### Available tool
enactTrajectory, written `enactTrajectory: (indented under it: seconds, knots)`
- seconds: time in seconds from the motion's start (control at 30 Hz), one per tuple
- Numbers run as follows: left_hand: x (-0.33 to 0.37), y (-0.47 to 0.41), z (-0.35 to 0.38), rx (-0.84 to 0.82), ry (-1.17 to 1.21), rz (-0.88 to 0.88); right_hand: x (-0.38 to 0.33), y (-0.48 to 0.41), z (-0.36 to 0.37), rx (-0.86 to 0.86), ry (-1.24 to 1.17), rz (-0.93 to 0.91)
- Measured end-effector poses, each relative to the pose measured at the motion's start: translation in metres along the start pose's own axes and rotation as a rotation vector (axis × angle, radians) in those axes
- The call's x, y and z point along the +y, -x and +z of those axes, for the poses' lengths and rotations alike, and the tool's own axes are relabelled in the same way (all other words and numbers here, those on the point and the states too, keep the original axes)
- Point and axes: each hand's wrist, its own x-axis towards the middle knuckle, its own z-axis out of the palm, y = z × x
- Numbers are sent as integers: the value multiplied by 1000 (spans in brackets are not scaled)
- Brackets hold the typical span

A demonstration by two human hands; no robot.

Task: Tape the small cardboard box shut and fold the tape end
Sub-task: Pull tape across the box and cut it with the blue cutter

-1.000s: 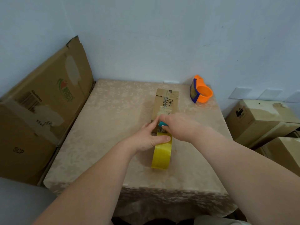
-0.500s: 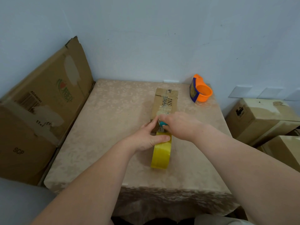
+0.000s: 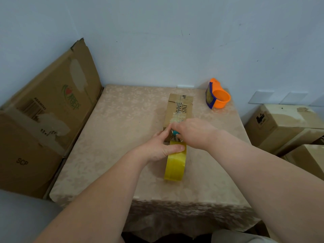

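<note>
A small brown cardboard box (image 3: 179, 107) lies lengthwise on the table, with clear tape across its near top. A yellow tape roll (image 3: 175, 163) stands on edge right in front of the box. My left hand (image 3: 161, 148) grips the top of the roll, thumb across it, index finger reaching to the box's near end. My right hand (image 3: 192, 132) is closed around a small teal tool (image 3: 175, 132) at the tape between roll and box. What kind of tool it is stays mostly hidden under the fingers.
An orange and blue tape dispenser (image 3: 218, 95) sits at the table's far right corner. A big flattened carton (image 3: 45, 120) leans along the left edge of the table (image 3: 114, 137). Stacked cardboard boxes (image 3: 287, 123) stand on the floor to the right. A wall is close behind.
My right hand has shifted slightly toward the box's near end with the teal tool. The left hand and the roll have stayed in place.
</note>
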Motion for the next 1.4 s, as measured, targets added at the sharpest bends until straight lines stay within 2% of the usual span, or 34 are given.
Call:
enactTrajectory:
  seconds: [0.43,1.0,1.17,1.4]
  knots:
    - [-2,-1,0,-2,-21,35,-8,-6,2,-3,62,-16]
    - [-3,-2,-2,-43,34,-46,16,11,7,-76,163,21]
    - [-1,-1,-1,-64,53,-51,28,19,19,-103,152,78]
    - [4,1,-2,-54,85,-62,35,28,45,-149,-140,361]
